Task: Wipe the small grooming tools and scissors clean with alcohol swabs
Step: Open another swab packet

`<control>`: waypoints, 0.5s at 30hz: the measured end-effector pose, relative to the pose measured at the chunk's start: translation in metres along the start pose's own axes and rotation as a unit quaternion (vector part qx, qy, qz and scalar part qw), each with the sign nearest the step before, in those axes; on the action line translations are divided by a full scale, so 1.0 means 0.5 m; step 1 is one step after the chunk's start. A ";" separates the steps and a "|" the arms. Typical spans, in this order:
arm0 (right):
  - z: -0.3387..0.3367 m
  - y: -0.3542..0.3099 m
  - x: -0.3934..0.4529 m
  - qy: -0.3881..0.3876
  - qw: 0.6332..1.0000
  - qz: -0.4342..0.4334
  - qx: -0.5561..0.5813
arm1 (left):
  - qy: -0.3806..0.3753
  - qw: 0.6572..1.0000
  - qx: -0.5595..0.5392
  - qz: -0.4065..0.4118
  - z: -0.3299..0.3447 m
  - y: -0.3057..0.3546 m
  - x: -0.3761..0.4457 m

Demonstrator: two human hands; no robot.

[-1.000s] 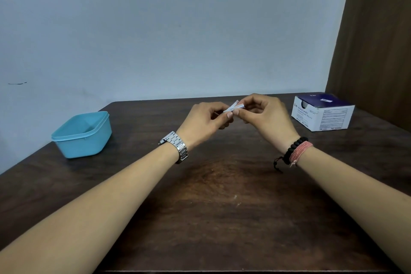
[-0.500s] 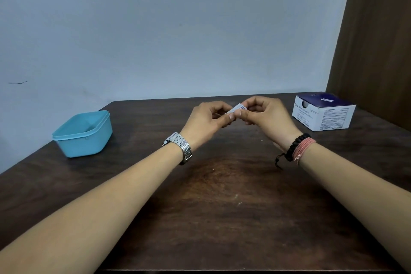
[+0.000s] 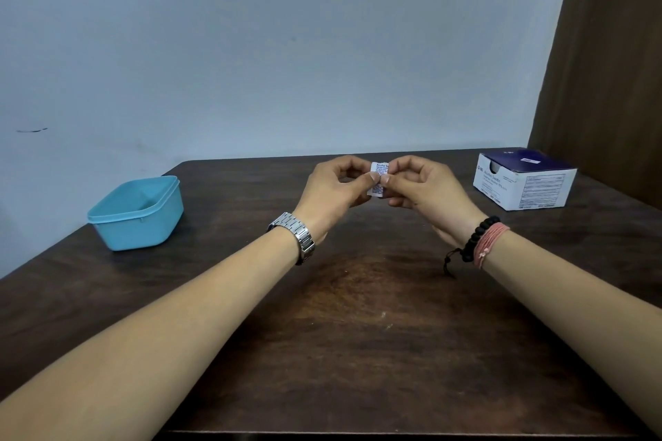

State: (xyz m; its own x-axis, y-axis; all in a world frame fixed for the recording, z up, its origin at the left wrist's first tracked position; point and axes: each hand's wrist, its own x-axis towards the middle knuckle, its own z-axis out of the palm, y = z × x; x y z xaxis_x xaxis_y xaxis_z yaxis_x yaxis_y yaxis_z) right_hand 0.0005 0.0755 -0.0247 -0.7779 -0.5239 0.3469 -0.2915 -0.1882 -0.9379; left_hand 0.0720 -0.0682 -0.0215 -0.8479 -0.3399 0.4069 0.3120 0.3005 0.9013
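A small white alcohol swab packet (image 3: 379, 168) with blue print is held upright above the far middle of the dark wooden table (image 3: 358, 315). My left hand (image 3: 333, 191) pinches its left edge between thumb and forefinger. My right hand (image 3: 424, 188) pinches its right edge the same way, fingers curled. The printed face of the packet is turned toward me. No grooming tools or scissors are visible on the table.
A light blue plastic tub (image 3: 138, 213) stands at the left of the table; its inside is mostly hidden. A white and dark blue box of alcohol swabs (image 3: 523, 181) sits at the far right. A brown curtain hangs behind the box.
Both hands have turned the packet from a slanted, edge-on pose to upright with its printed face toward me. The hands stay close together at the same spot.
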 end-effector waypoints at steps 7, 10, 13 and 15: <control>0.000 -0.003 -0.003 0.012 1.000 -0.017 -0.012 | -0.024 0.998 -0.049 -0.024 0.006 0.013 -0.007; 0.001 -0.006 -0.001 -0.002 0.998 -0.053 -0.031 | -0.020 0.986 -0.144 -0.080 0.003 0.020 -0.009; -0.006 -0.004 -0.001 -0.054 0.981 -0.116 -0.143 | -0.005 0.960 -0.239 -0.146 -0.003 0.021 -0.006; -0.006 -0.001 -0.005 -0.067 0.967 -0.145 -0.200 | -0.004 0.949 -0.261 -0.175 -0.007 0.019 -0.005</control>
State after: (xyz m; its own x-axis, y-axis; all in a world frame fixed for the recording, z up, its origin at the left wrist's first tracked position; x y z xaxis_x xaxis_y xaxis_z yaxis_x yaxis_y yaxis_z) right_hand 0.0007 0.0795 -0.0253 -0.5599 -0.6054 0.5656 -0.6992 -0.0209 -0.7146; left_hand 0.0784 -0.0677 -0.0133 -0.9415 -0.3298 0.0696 0.1788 -0.3136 0.9326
